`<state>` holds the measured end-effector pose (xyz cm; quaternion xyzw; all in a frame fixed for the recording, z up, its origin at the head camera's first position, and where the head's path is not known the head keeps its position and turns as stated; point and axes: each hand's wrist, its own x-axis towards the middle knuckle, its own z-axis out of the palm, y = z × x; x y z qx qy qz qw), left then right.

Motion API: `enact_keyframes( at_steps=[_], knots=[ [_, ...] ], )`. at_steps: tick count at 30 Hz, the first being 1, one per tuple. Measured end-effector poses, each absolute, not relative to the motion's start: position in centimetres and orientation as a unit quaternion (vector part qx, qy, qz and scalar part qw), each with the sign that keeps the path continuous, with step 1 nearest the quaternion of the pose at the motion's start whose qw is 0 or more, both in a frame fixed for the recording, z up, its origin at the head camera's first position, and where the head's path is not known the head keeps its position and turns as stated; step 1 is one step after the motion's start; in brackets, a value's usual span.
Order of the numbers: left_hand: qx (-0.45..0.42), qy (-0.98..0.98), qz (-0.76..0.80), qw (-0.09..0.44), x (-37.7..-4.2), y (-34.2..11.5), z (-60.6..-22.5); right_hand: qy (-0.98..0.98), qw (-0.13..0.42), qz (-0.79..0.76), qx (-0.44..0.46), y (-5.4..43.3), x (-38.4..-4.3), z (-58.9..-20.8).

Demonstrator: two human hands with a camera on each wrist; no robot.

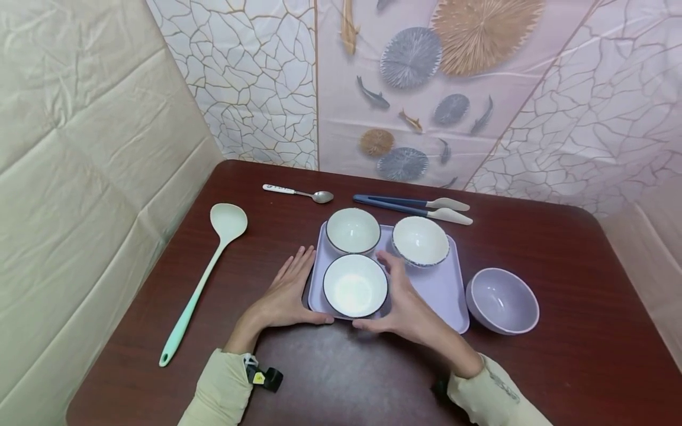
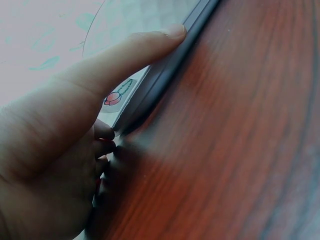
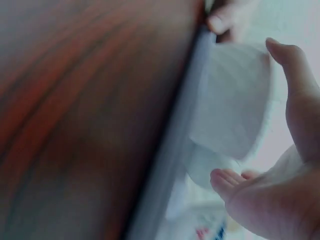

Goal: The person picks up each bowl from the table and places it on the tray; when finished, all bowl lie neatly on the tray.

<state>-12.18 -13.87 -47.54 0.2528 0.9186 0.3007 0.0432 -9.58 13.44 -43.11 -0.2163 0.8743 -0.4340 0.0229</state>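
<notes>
A lilac tray (image 1: 439, 293) lies on the table with three bowls on it. Along its left side stretch the straight fingers of my left hand (image 1: 282, 299), its thumb resting on the front rim, as the left wrist view shows on the tray edge (image 2: 165, 82). My right hand (image 1: 402, 302) is spread beside the front white bowl (image 1: 355, 286), thumb and fingers apart. In the right wrist view a gap shows between that hand (image 3: 280, 190) and the bowl (image 3: 232, 100). Behind sit a pale bowl (image 1: 353, 231) and a white bowl with a patterned rim (image 1: 421, 241).
A purple bowl (image 1: 502, 300) stands right of the tray. Tongs (image 1: 415, 207) with blue handles and a spoon (image 1: 298, 193) lie behind it. On the left lies a pale green ladle (image 1: 199, 278). Fabric-covered walls (image 1: 106, 118) border the dark wooden table (image 1: 575, 266).
</notes>
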Motion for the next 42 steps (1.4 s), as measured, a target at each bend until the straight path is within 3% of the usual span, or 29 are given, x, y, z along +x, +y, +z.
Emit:
enact_keyframes(
  at_steps=[11,17,24,31,42],
  knots=[
    [0.253,0.918,0.303,0.043,-12.2,-13.8,-47.7,0.872,0.015,-0.391,-0.296,24.4,-6.1,-37.4],
    [0.252,0.918,0.304,0.042,-12.2,-13.8,-47.7,0.891,-0.012,-0.395,-0.221,30.3,-4.7,-36.4],
    [0.250,0.918,0.305,0.044,-12.3,-13.7,-47.8,0.897,-0.084,-0.411,-0.140,34.9,-4.7,-38.5],
    [0.252,0.917,0.305,0.043,-12.2,-13.7,-47.9,0.902,-0.087,-0.414,-0.086,35.9,-5.2,-42.1],
    [0.254,0.918,0.301,0.038,-12.2,-13.7,-47.9,0.912,-0.078,-0.395,-0.080,34.7,-5.5,-43.5]
  ],
)
